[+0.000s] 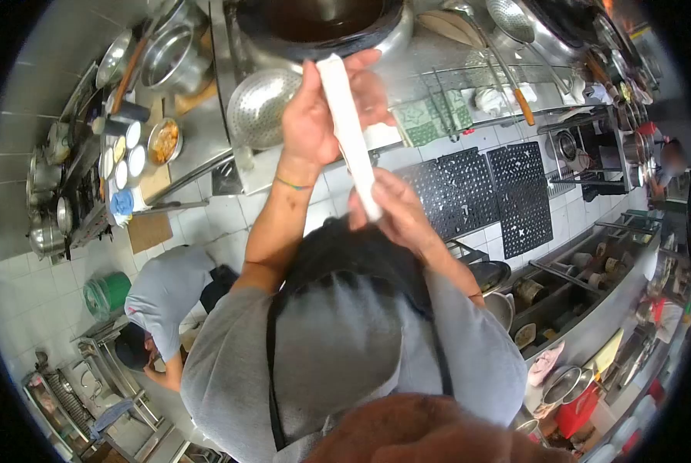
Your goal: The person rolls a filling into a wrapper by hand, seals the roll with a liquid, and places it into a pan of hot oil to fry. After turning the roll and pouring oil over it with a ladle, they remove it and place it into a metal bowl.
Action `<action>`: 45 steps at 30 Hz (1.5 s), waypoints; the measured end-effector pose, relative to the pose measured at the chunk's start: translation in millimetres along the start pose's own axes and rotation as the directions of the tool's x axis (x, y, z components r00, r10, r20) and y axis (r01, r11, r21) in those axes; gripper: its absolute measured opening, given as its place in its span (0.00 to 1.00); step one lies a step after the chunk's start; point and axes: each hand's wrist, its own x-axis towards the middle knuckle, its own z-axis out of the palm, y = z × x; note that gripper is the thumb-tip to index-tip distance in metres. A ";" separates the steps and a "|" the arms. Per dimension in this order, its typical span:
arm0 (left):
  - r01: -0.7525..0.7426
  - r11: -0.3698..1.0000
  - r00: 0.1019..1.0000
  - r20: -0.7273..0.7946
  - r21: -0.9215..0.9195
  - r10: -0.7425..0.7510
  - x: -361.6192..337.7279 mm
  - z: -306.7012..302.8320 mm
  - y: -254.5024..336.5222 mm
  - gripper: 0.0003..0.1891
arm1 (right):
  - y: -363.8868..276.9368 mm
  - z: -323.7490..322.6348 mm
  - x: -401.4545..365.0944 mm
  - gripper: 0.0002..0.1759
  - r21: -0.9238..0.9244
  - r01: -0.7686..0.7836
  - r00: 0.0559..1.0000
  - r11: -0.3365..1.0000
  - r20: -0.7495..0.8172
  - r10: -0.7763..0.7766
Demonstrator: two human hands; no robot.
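Observation:
A long, narrow strip of folded white cloth (347, 127) slants between my two hands. My left hand (310, 119) holds its upper part, the cloth lying across the palm with the thumb on one side and slightly blurred fingers on the other. Around the lower end, the fingers of my right hand (395, 204) are closed. Just beyond my left hand is a dark wok (318, 38) on the range. A round perforated metal strainer (262, 108) lies beside that hand, on its left.
Green patterned cloths (430, 119) hang at the counter's front edge, near an orange-handled tool (521, 104). To the left stands a bowl of food (165, 142) among white cups. Black perforated mats (453, 193) cover part of the tiled floor. Behind on the left, another person (168, 289) bends over.

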 end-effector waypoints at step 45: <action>-0.305 0.937 0.770 -0.623 -0.169 0.138 -27.0 -92.5 18.5 0.16 | -49.7 -15.9 118.0 0.23 -0.967 0.249 0.942 0.058 0.228 -0.248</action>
